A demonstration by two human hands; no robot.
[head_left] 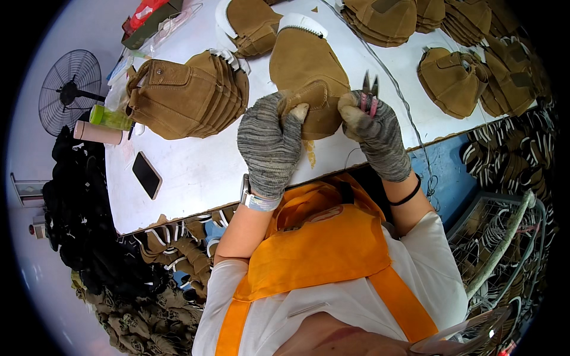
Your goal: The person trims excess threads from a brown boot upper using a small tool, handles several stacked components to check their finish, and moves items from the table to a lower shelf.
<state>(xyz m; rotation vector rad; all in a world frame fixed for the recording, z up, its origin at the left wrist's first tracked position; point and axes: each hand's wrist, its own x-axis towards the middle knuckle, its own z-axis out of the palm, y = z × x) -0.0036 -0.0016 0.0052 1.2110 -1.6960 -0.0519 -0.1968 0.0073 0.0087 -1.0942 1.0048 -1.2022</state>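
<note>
A brown suede shoe upper (pixel 309 59) with a white toothed strip at its far end lies on the white table before me. My left hand (pixel 270 145), in a grey knit glove with bare fingertips, is closed on its near left part, thumb pressed by the stitched patch. My right hand (pixel 380 139), gloved alike, is closed around small thread snips (pixel 369 104) with pink handles, blades pointing away from me. Its thumb and fingertips are at the upper's right edge; whether they pinch it I cannot tell.
Stacked brown uppers (pixel 184 98) stand at the left, more piles (pixel 454 80) at the far right. A black phone (pixel 146 175), a pink bottle (pixel 98 132) and a fan (pixel 70 92) are to the left. A grey cord (pixel 395 83) crosses the table (pixel 202 172). A wire basket (pixel 493 237) stands lower right.
</note>
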